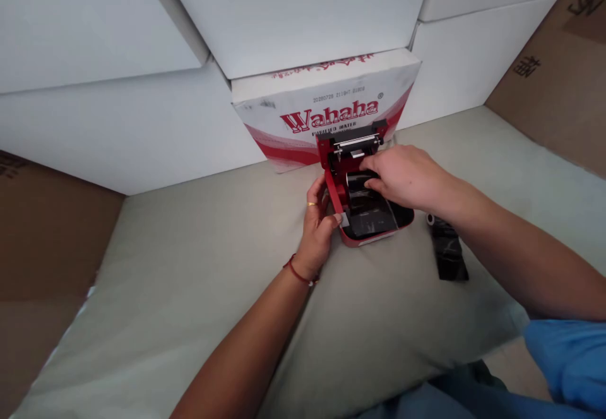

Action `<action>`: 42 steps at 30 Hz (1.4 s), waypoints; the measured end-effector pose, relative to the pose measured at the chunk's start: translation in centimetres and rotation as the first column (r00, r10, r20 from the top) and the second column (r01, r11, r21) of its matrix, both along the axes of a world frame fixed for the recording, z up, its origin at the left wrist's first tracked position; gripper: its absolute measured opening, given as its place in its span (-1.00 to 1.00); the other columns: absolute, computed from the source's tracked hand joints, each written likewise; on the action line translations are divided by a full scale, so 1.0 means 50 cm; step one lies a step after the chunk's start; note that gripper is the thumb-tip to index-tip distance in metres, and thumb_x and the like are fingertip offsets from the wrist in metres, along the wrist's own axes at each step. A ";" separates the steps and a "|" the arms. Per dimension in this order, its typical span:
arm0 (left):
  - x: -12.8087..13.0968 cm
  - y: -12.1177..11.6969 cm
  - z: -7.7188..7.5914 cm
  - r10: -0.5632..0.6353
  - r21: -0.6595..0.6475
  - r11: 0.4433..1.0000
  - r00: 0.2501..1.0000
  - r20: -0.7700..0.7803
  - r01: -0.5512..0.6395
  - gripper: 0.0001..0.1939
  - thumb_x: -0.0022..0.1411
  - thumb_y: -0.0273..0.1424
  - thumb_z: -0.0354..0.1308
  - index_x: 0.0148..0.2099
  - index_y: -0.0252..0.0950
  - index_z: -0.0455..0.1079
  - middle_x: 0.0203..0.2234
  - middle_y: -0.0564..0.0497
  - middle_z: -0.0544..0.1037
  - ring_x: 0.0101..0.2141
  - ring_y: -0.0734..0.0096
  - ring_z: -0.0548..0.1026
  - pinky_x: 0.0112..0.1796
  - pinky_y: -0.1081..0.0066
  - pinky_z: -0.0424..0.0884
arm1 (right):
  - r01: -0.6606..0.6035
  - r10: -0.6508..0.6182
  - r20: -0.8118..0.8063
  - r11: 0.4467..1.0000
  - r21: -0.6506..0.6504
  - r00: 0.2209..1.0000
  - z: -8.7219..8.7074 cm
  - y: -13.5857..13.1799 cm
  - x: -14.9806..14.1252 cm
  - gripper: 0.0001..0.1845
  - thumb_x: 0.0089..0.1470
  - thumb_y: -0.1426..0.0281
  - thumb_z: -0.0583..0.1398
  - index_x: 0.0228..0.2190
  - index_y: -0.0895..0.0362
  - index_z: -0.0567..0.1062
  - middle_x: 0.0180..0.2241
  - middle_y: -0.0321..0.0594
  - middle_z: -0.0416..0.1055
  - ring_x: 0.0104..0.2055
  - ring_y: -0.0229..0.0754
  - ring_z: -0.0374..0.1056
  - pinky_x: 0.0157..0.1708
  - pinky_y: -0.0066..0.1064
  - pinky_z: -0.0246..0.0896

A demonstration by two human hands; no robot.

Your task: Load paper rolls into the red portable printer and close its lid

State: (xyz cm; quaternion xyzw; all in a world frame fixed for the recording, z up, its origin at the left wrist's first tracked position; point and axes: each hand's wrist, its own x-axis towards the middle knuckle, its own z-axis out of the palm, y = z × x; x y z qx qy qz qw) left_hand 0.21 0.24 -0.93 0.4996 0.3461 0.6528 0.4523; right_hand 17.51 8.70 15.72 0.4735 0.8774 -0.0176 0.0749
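Note:
A small red printer (367,207) with its lid open stands on a pale cloth-covered surface (189,267). My left hand (318,226) grips its left side, thumb on the front corner; a ring and a red wrist band show. My right hand (402,176) reaches into the open bay from the right, fingers curled on a black roll (356,182) lying inside. The raised lid (353,141) shows a metal bar and stands against the box behind.
A white and red Wahaha cardboard box (326,100) stands right behind the printer. A black wrapped roll (447,248) lies on the cloth to the right. White panels form the back wall; brown cardboard (553,72) flanks both sides.

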 end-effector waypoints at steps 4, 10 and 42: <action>0.002 -0.002 0.003 -0.003 -0.008 1.000 1.000 0.013 0.003 -0.17 0.32 0.03 0.39 0.52 0.09 0.20 0.49 -0.03 0.31 0.43 0.00 0.36 0.40 0.06 0.35 | -0.061 0.060 -0.073 0.998 -0.005 0.996 -0.013 0.006 0.001 -0.59 0.33 0.34 0.25 0.16 -0.04 0.67 0.00 -0.09 0.73 -0.04 0.15 0.61 -0.20 -0.20 0.34; 0.001 0.000 -0.005 0.006 -0.005 1.000 1.000 -0.020 -0.006 -0.13 0.31 0.05 0.37 0.53 0.05 0.16 0.52 -0.05 0.27 0.46 -0.04 0.31 0.44 0.00 0.30 | -0.077 0.077 -0.010 0.997 -0.021 0.997 -0.044 0.032 -0.013 -0.56 0.27 0.39 0.29 0.13 -0.08 0.70 -0.02 -0.07 0.73 -0.05 0.19 0.61 -0.28 -0.23 0.29; 0.024 -0.072 0.058 0.643 0.701 0.708 0.486 -0.592 -0.083 -0.44 0.28 -0.44 0.24 0.31 -0.08 0.49 0.03 -0.11 0.63 0.19 0.03 0.54 0.32 -0.11 0.44 | -0.181 0.150 -0.802 0.982 0.054 0.578 -0.078 -0.087 0.169 -0.69 0.49 0.21 0.19 0.08 -0.10 0.70 0.22 -0.17 0.65 0.31 0.04 0.54 0.35 0.04 0.42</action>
